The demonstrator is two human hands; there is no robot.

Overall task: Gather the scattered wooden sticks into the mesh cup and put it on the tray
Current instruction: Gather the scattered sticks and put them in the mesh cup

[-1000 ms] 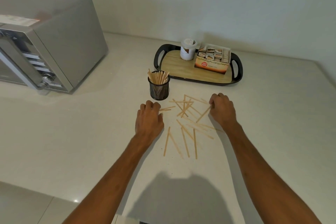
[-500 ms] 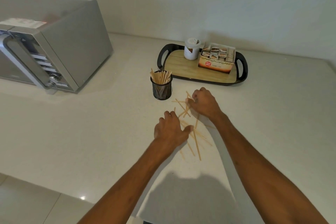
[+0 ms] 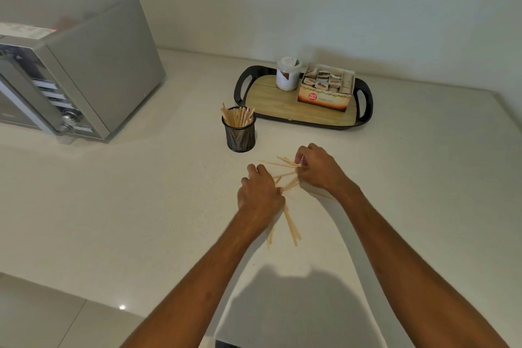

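Thin wooden sticks lie in a tight heap on the cream counter, between and under my hands. My left hand presses palm down on the heap's left side, fingers curled over some sticks. My right hand pinches the ends of several sticks at the heap's far right. A black mesh cup stands upright just beyond my left hand, holding several sticks. The black tray with a wooden floor sits behind the cup, to the right.
On the tray stand a white jar and an open carton of sachets. A silver microwave fills the counter's left side. The counter's front edge runs along the lower left, with floor tiles below.
Both hands have swept inward from either side of the scattered sticks, pushing them into a narrow heap. My right hand now pinches some stick ends.
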